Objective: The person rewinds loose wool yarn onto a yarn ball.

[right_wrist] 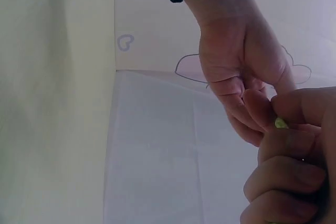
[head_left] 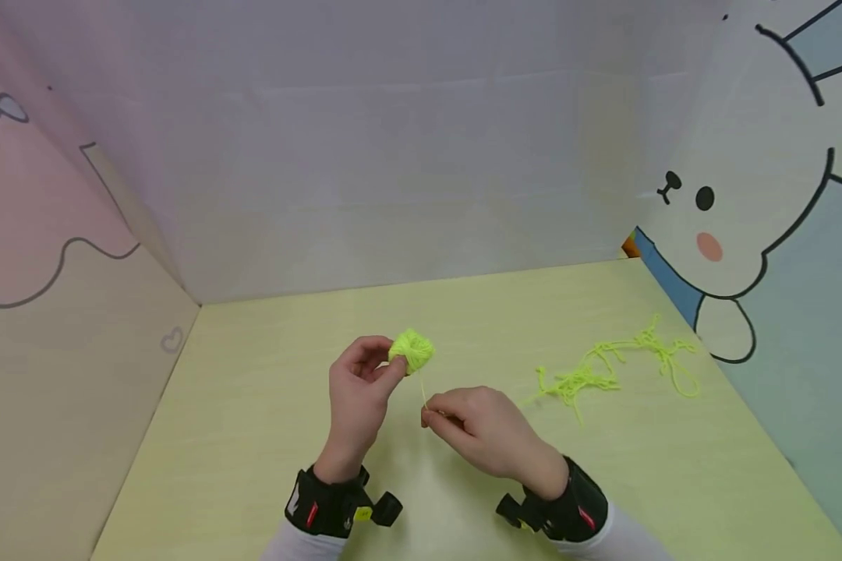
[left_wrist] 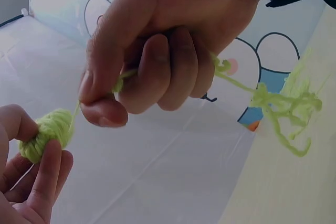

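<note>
A small neon-yellow ball of yarn [head_left: 412, 351] is pinched between the thumb and fingers of my left hand [head_left: 361, 393], raised over the table. From the ball a thin strand [head_left: 423, 388] runs down to my right hand [head_left: 487, 432], whose thumb and index finger pinch it. In the left wrist view the ball [left_wrist: 50, 135] shows wound layers, and the yarn passes through the curled fingers of the right hand [left_wrist: 168, 51] and out behind it. The right wrist view shows only a bit of yarn [right_wrist: 281, 123] between the right fingers; the ball is hidden there.
Loose, tangled yarn [head_left: 589, 378] trails over the right part of the pale yellow table [head_left: 252, 436] toward its right edge. Light panels with cartoon drawings [head_left: 744, 195] stand along the back and both sides. Each wrist wears a black strap [head_left: 326, 502] with a small camera.
</note>
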Available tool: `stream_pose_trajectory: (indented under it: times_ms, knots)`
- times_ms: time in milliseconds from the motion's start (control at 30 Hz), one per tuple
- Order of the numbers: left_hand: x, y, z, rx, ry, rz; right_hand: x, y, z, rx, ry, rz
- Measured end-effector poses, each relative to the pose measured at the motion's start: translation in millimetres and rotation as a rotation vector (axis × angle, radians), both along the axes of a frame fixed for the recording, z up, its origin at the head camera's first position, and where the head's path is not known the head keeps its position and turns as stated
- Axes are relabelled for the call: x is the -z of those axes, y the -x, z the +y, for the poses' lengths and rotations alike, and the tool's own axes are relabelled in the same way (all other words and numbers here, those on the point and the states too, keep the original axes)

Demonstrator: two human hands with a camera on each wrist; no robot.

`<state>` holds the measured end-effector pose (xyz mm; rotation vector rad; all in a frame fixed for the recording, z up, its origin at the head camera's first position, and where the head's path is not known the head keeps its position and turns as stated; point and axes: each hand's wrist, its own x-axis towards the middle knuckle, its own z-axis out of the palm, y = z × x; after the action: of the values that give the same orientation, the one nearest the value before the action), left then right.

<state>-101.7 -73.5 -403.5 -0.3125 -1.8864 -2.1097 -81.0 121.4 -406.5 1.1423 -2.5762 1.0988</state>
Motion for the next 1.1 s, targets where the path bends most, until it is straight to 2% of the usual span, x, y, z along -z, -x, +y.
stream_pose_trajectory:
  times_ms: [133,300,400,467,533,600,667,833,933,1100]
  knots:
    - [0.9,2.5,-0.4,-0.057,0.019,-0.008,-6.1,-7.0,1.4,-0.029,0.005,0.050]
    - [5.2,5.6,-0.7,-0.104,0.087,0.032,-13.7,-12.8,3.5,-0.075,0.023,0.117]
    - [5.8,6.0,0.0,-0.124,0.147,0.064,-17.1,-13.8,6.5,-0.057,0.063,0.155]
    - [1.8,4.1,1.7,-0.136,0.206,0.075,-19.9,-13.1,9.6,-0.031,0.091,0.176]
    - [-7.1,-0.8,4.1,-0.140,0.273,0.091,-23.5,-11.1,13.2,-0.004,0.111,0.203]
    - [-14.8,-5.0,6.5,-0.125,0.331,0.107,-28.1,-7.3,17.3,0.032,0.116,0.245]
    - [-15.4,-5.9,7.2,-0.094,0.377,0.126,-32.4,-2.2,21.6,0.071,0.113,0.295]
    - [3.5,1.4,3.0,0.020,0.442,0.184,-38.8,12.8,30.6,0.162,0.075,0.399]
    - [5.5,1.8,2.0,0.072,0.459,0.215,-39.8,20.4,33.5,0.202,0.048,0.419]
    - [3.1,0.5,2.5,0.134,0.462,0.235,-37.4,29.8,36.1,0.224,0.042,0.409]
